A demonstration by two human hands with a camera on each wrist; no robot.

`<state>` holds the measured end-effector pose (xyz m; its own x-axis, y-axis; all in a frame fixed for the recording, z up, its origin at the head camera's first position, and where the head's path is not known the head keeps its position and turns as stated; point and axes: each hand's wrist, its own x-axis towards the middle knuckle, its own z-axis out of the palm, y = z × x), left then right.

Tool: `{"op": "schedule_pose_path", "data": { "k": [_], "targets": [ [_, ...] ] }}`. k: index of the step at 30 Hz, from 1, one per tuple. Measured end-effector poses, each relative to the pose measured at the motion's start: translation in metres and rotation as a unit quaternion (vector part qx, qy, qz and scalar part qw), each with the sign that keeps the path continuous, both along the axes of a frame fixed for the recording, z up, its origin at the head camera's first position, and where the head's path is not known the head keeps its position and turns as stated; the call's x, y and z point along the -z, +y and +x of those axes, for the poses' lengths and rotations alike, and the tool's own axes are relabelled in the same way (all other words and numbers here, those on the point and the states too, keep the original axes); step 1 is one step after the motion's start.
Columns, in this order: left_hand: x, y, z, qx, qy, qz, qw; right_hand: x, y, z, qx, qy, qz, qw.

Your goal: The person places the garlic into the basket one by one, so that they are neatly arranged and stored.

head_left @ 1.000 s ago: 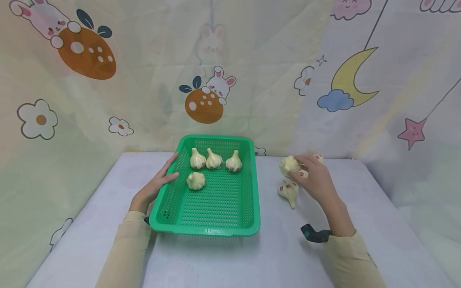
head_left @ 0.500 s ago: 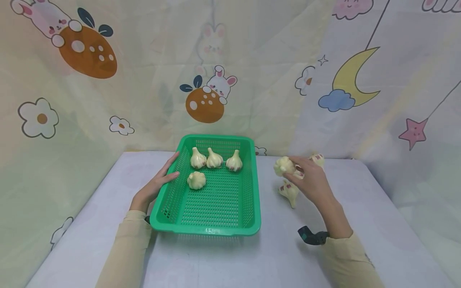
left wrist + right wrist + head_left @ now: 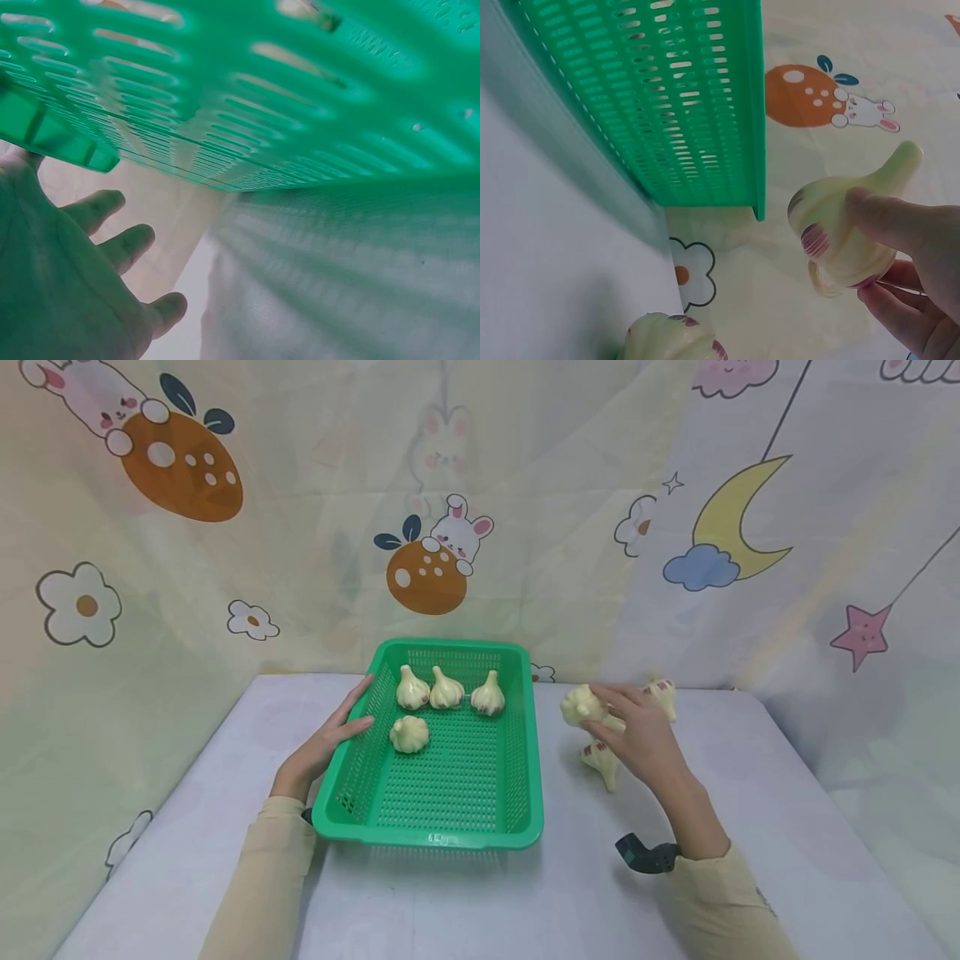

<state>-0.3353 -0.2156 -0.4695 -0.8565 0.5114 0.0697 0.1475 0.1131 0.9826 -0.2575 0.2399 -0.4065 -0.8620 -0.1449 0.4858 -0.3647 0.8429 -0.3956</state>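
My right hand (image 3: 637, 731) pinches a garlic bulb (image 3: 581, 706) between thumb and fingers, to the right of the green basket (image 3: 427, 841). In the right wrist view, the thumb presses this purple-marked bulb (image 3: 840, 225). A pale patch shows between the fingers in the head view; whether it belongs to the same bulb, I cannot tell. My left hand (image 3: 322, 747) rests against the basket's left rim, fingers extended. Seen from the left wrist, several fingers (image 3: 127, 244) stretch out apart below the rim. Inside the basket lie several garlic bulbs (image 3: 408, 735), mostly along the back.
Two loose garlic bulbs lie on the white table: one bulb (image 3: 600, 764) just below the right hand, another bulb (image 3: 662, 695) behind it. A cartoon-printed curtain (image 3: 315, 527) hangs at the table's back edge. The basket's raised wall (image 3: 705, 97) stands left of the right hand.
My right hand has moved left toward the basket with the garlic bulb in its fingers. The left hand and the basket have stayed in place.
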Motion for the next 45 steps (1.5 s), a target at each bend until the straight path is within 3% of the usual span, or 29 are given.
{"op": "schedule_pose_path", "data": {
  "k": [10,21,34,45],
  "targets": [
    [0.0,0.0,-0.001,0.003,0.007,0.004,1.0,-0.001,-0.007,0.002,-0.008,0.018,-0.002,0.9998],
    [-0.002,-0.001,0.0,0.006,0.004,0.008,0.9999,-0.006,-0.019,0.009,-0.012,-0.009,-0.01,0.9998],
    [-0.001,-0.001,-0.001,0.004,0.006,0.003,1.0,-0.007,-0.029,0.014,-0.025,0.011,-0.001,0.9996],
    [0.0,-0.001,-0.001,0.001,0.006,0.001,1.0,-0.011,-0.036,0.018,-0.028,-0.005,0.005,0.9996]
  ]
}}
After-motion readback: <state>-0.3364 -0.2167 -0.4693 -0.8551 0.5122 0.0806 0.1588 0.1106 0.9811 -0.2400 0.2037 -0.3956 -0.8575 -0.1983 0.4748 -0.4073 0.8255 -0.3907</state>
